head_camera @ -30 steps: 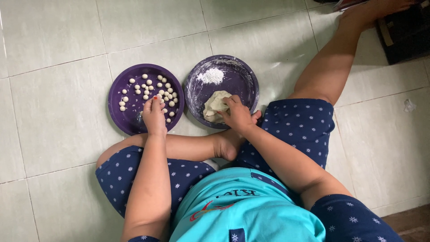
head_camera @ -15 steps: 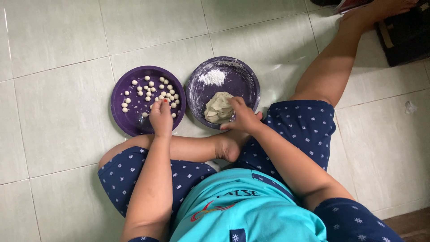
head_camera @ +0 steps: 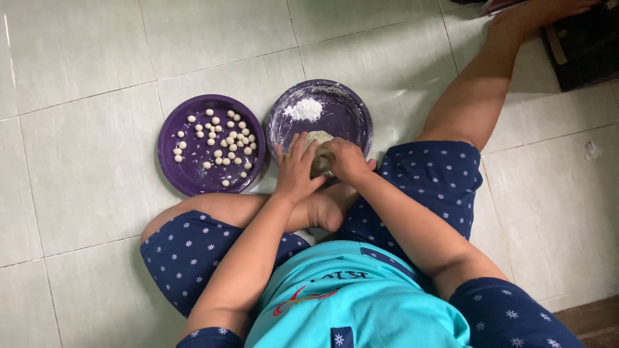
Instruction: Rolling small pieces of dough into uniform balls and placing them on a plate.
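Leftmost, in the middle-left of the frame, a purple plate (head_camera: pixel 169 169) sits flat on the tiled floor (head_camera: pixel 84 193) with many small white dough balls (head_camera: pixel 222 143) scattered over it, kept apart so that, it seems, they do not stick together; just right of it, nearly touching, a second purple plate (head_camera: pixel 356 115) carries a small heap of white flour (head_camera: pixel 304 109) at its far side and a pale dough lump (head_camera: pixel 317 143) at its near edge, within easy reach of the seated person; the left hand (head_camera: pixel 295 173) lies against the lump with fingers spread, steadying it; the right hand (head_camera: pixel 347 161) curls over it, fingers pressed together, seemingly pinching the dough, though the fingertips are hidden.
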